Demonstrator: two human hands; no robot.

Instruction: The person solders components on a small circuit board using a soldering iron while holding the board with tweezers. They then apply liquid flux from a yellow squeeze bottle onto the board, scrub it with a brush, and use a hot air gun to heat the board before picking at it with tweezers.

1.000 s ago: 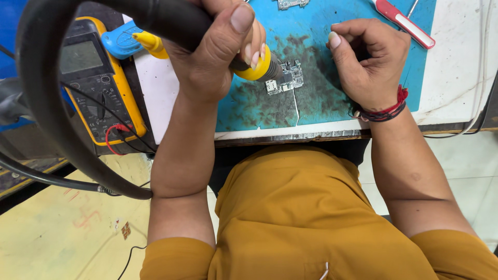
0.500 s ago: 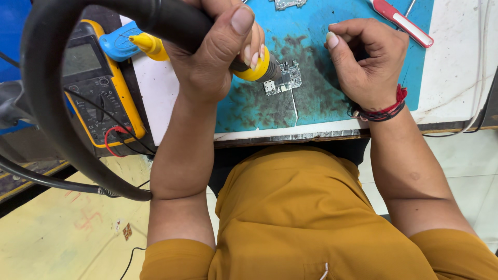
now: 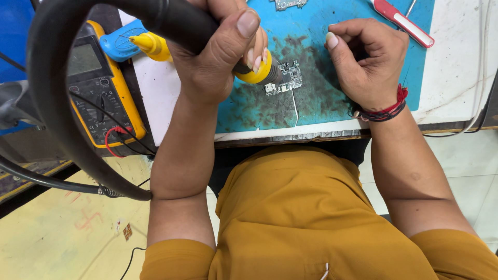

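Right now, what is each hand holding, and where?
Left hand grips the hot-air tool by its black handle. Right hand is curled; whether it holds anything cannot be told.

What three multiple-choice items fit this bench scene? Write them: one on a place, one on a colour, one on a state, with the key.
1. Where does the small circuit board lie?
A. on the blue mat
B. on the floor
C. on the multimeter

2. What colour is the collar of the hot-air handle by its nozzle?
A. green
B. yellow
C. white

3. How is the left hand?
A. flat on the mat
B. open in the air
C. closed round the handle

Key: 1 A, the board rests on the stained mat; 2 B, a yellow ring shows beyond the fingers; 3 C, the hand wraps the black handle, while the right hand rests curled on the mat.
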